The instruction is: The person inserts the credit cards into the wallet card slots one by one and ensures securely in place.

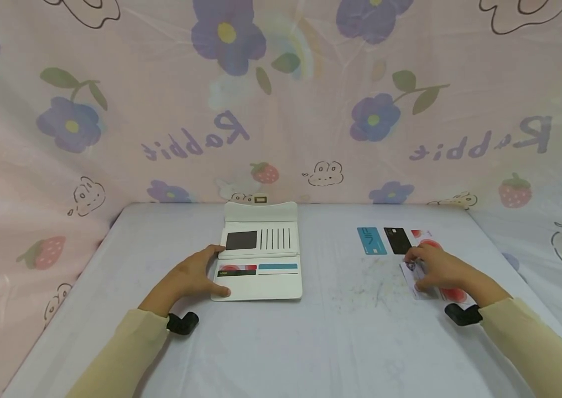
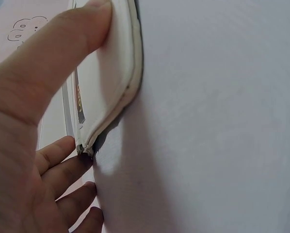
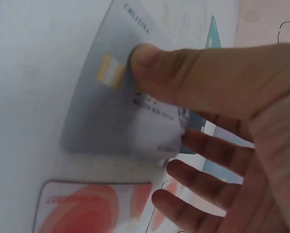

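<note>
A white wallet [image 1: 261, 290] lies unfolded on the table, with a red, a black and a blue card showing in its lower slots. My left hand [image 1: 193, 276] rests at its left side, thumb on the lower panel and the other fingers along the edge. To the right, my right hand [image 1: 440, 271] pinches a silver-grey card [image 3: 99, 116] with a gold chip, thumb on its face and fingers at its far edge. That card is tilted up on one side. A red-and-white card [image 3: 87, 208] lies beside it, partly under the hand in the head view.
Behind the right hand lie a blue VIP card [image 1: 372, 241], a black card [image 1: 397, 241] and another red-patterned card [image 1: 425, 236]. A pale cloth covers the table [image 1: 271, 348]. A curtain [image 1: 291, 121] with flowers and rabbits hangs along the back and sides.
</note>
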A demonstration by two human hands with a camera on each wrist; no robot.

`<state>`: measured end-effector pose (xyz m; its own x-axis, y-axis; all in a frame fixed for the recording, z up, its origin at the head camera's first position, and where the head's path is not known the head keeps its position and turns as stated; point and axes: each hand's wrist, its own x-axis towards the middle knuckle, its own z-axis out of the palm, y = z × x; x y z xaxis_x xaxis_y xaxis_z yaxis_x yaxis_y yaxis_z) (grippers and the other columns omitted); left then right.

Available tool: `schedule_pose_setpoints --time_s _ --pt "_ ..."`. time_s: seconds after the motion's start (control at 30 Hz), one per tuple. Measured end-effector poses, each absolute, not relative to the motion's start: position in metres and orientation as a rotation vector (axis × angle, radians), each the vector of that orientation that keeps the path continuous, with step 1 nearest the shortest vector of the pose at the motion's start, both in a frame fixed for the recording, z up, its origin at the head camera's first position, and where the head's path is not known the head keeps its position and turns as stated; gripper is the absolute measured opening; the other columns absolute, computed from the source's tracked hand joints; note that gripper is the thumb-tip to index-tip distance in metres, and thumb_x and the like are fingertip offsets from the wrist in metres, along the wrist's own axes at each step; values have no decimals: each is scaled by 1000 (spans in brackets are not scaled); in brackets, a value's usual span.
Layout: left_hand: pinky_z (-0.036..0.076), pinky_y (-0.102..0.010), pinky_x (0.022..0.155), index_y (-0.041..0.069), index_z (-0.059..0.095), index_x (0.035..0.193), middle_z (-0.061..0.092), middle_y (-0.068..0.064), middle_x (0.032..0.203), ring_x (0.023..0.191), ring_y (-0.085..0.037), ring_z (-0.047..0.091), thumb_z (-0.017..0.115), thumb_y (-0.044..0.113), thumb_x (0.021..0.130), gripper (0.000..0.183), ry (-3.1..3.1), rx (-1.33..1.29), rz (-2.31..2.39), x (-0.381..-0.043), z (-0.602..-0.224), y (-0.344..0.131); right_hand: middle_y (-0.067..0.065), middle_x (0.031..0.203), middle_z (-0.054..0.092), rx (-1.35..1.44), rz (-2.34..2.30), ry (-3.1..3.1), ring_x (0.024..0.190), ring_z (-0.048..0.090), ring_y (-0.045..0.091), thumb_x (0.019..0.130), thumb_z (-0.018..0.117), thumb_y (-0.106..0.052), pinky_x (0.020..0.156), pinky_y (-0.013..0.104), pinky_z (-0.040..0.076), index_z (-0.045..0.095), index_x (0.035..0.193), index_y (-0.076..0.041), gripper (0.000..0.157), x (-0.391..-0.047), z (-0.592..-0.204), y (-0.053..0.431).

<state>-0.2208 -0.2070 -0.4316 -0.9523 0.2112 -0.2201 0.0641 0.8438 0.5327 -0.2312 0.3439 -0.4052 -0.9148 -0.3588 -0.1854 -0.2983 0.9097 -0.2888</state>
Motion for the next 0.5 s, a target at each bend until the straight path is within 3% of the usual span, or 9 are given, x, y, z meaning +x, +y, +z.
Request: schedule_pose_setpoints --time_s 0.2,0.33,0.5 --pt "32 -61 109 19 32 148 37 -18 152 140 -40 33 87 59 55 115 2753 213 773 -220 -432 -208 10 105 64 -481 -403 2865 97 57 26 64 87 -20 94 57 47 58 104 -7 51 -233 -399 343" --pt "32 -61 109 19 32 148 36 -18 152 140 -40 33 86 61 54 116 2749 214 774 -220 -433 -208 8 102 63 -465 -452 2873 95 57 25 70 83 -15 91 55 49 58 105 -7 43 -232 -395 345" --pt "31 -61 110 18 31 148 36 -19 152 141 -40 33 86 60 55 116 2749 224 776 -221 -432 -208 -1 90 61 -524 -476 2915 85 55 16 76 76 -7 78 37 53 60 102 -10 30 -229 -388 350"
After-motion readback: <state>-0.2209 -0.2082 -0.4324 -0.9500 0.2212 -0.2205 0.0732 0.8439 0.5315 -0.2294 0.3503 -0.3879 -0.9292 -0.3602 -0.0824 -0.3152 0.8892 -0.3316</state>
